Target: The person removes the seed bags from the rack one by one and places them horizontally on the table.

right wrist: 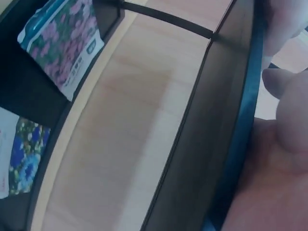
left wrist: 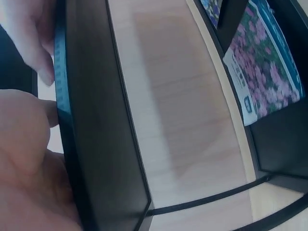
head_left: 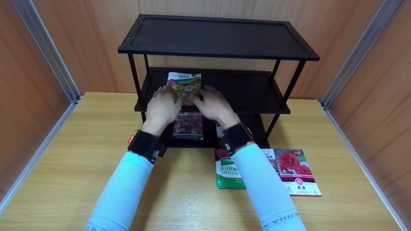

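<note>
My two arms reach forward in pale blue sleeves [head_left: 118, 193], with a black band [head_left: 147, 146] on each wrist, over a light wooden surface [head_left: 183, 209]. Near my right arm, a green packet [head_left: 230, 183] and a red-flower packet [head_left: 299, 174] lie on the surface; the sleeve crosses in front of part of them.

Beyond these stands a black rack of three levels. On its bottom shelf [head_left: 209, 139], roughly below my hands, lies a pink-flower packet [head_left: 189, 126]. To its right is a blue-flower packet [right wrist: 25, 156], mostly hidden behind my right wrist in the head view.

Both my hands are at the middle shelf [head_left: 251, 93], on a bright packet [head_left: 185, 78]. It lies toward the shelf's left end, white band at the far side, flowers below. My left hand [head_left: 164, 105] rests at its left edge, fingers loosely bent, thumb over the near part. My right hand [head_left: 213, 103] is at its right edge, thumb held apart from the fingers and reaching over the packet's near corner. Neither hand is clamped around it.

Above is the bare-topped top shelf [head_left: 219, 35]; behind it, a wood-grained wall [head_left: 214, 0].
</note>
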Available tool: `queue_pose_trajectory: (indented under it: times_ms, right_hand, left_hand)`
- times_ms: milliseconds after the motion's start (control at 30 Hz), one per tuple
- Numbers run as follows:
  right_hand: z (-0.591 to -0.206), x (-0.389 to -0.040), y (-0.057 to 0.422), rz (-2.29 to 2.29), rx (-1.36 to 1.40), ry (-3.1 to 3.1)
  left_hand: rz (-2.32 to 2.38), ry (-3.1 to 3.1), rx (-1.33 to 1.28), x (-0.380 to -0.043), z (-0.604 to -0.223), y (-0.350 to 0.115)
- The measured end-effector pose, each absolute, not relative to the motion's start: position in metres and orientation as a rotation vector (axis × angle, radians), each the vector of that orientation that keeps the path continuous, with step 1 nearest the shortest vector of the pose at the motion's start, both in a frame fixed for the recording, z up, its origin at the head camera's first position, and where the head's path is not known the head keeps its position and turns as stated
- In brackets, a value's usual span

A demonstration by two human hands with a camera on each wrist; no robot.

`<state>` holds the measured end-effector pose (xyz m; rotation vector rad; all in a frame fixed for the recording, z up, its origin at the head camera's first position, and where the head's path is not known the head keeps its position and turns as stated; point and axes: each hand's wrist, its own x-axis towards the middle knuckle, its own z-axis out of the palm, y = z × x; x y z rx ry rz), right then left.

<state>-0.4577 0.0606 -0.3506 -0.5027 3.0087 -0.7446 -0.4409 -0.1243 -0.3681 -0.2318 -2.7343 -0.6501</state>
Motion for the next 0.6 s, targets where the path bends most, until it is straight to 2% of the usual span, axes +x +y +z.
queue_pose_trajectory:
  times_ms: [267, 600]
  right_hand:
    - [-0.349, -0.464, 0.053, -1.277, -0.644, 2.767]
    - [-0.338, -0.456, 0.042, -1.831, -0.429, 2.357]
  left_hand:
    - [-0.667, -2.684, -0.210, -0.443, -0.373, -0.122]
    - [-0.682, -2.598, -0.194, -0.446, -0.377, -0.121]
